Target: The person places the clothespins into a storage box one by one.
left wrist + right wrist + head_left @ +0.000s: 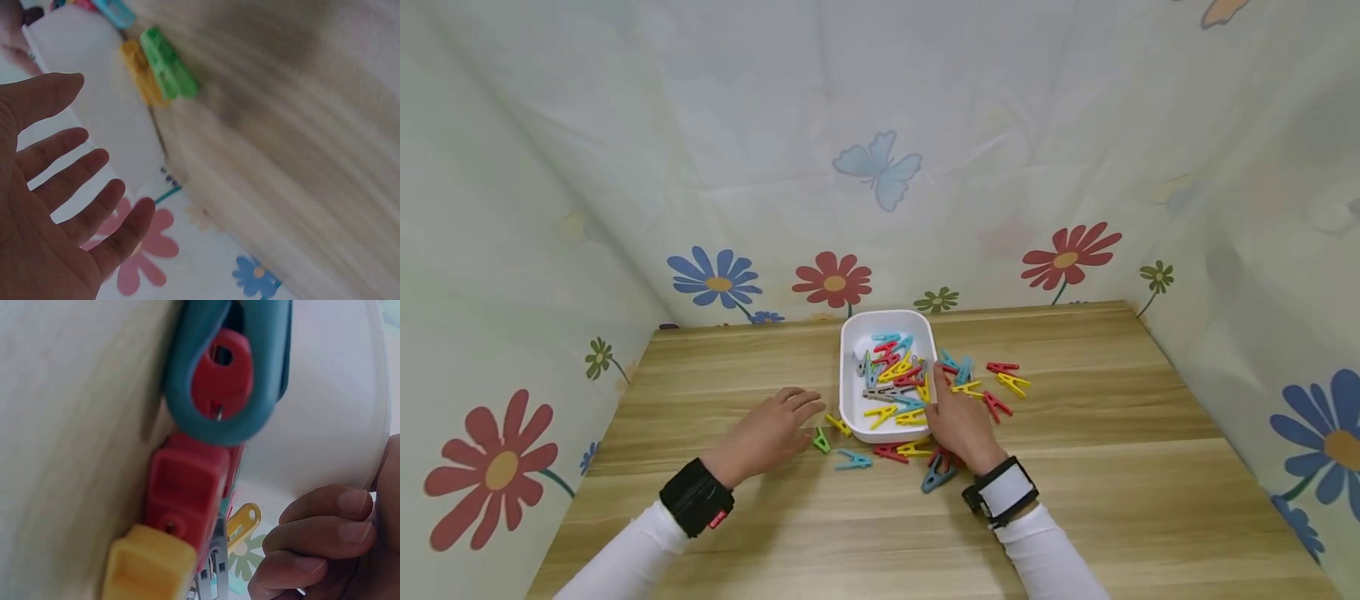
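A white plastic container point(850, 417) holds many coloured clothespins, red, yellow, blue, green and grey. My right hand point(962, 421) grips its right rim near the front corner; in the right wrist view the fingers point(297, 540) are curled against the outer wall. Left of the container, my left hand point(771, 433) hovers with spread fingers and an empty palm. Closest to it lie a green clothespin point(822, 440) and a yellow clothespin point(838, 425). Just in front of the right hand is a large dark blue-grey clothespin point(938, 475), overlapping a red one in the right wrist view.
More clothespins lie loose on the wooden table point(1120, 467): a light blue one point(853, 460), a red one point(891, 452) and a yellow one point(914, 448) in front, several others right of the container. A flower-printed curtain point(985, 183) encloses the table's back and sides.
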`<state>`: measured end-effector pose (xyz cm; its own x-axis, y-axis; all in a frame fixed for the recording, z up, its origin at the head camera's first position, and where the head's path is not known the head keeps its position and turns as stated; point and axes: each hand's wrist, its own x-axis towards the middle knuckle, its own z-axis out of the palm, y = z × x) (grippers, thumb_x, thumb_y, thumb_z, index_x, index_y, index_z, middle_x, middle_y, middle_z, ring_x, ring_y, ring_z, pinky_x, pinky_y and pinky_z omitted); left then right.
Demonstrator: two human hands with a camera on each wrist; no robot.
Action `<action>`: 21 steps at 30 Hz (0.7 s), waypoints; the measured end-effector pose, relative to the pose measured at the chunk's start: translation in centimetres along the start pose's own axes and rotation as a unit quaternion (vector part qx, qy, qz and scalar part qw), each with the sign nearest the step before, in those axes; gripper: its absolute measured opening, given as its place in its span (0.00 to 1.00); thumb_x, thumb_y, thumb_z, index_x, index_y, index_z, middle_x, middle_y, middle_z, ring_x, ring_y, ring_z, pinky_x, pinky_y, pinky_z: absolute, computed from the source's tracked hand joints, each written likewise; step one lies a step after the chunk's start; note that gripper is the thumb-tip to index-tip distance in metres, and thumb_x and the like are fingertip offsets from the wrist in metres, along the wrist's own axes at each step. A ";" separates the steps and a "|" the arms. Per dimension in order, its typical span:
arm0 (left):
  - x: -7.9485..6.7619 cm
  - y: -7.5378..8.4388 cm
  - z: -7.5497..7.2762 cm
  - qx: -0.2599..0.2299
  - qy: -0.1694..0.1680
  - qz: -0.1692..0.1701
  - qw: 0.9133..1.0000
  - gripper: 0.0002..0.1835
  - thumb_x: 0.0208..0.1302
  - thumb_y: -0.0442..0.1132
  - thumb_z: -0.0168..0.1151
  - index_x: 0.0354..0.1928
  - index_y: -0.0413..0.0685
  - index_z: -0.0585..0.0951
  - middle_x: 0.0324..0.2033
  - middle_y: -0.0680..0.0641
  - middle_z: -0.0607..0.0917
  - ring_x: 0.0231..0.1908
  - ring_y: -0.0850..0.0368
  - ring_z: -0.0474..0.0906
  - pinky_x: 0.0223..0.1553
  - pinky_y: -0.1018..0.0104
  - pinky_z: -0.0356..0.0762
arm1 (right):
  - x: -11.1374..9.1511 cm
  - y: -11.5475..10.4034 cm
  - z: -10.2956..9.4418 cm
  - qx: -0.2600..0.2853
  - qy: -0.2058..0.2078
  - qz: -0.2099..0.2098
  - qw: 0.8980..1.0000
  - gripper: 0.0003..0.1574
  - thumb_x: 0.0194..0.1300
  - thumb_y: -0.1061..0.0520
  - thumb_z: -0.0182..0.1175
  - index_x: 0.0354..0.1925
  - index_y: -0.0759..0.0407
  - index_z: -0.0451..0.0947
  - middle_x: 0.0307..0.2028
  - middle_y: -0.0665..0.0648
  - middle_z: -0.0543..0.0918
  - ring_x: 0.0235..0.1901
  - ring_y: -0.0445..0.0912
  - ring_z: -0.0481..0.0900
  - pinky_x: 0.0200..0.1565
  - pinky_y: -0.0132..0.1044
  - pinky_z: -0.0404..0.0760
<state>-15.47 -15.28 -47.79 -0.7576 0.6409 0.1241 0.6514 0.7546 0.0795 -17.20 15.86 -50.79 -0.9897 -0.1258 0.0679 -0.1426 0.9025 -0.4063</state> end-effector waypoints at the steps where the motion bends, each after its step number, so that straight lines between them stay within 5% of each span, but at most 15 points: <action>1: 0.0 0.1 0.4 -0.005 -0.007 0.007 1.000 0.27 0.55 0.43 0.65 0.58 0.49 0.73 0.57 0.47 0.72 0.58 0.50 0.63 0.54 0.50 0.67 | 0.0 0.0 0.0 0.001 -0.001 0.001 1.000 0.41 0.64 0.53 0.49 0.71 0.56 0.45 0.11 0.52 0.67 0.10 0.46 0.65 0.14 0.40 0.63; 14: -0.4 0.6 3.3 -0.006 -0.029 0.028 0.999 0.17 0.54 0.35 0.63 0.48 0.53 0.79 0.42 0.50 0.76 0.41 0.56 0.73 0.40 0.56 0.76 | 0.1 0.0 -0.2 0.008 -0.001 -0.003 1.000 0.41 0.64 0.53 0.49 0.71 0.57 0.45 0.11 0.52 0.67 0.10 0.46 0.65 0.14 0.39 0.62; 21: -1.0 0.7 4.3 -0.005 -0.025 0.042 0.999 0.10 0.53 0.36 0.64 0.39 0.53 0.79 0.36 0.55 0.72 0.33 0.62 0.69 0.31 0.63 0.74 | 0.0 0.0 -0.1 0.003 0.003 -0.002 1.000 0.41 0.64 0.53 0.50 0.71 0.57 0.46 0.11 0.52 0.67 0.09 0.46 0.64 0.14 0.38 0.61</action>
<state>-14.46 -14.82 -52.16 -0.7016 0.7080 0.0807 0.7126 0.6968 0.0816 -17.17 15.87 -50.70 -0.9890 -0.1280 0.0748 -0.1475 0.8997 -0.4109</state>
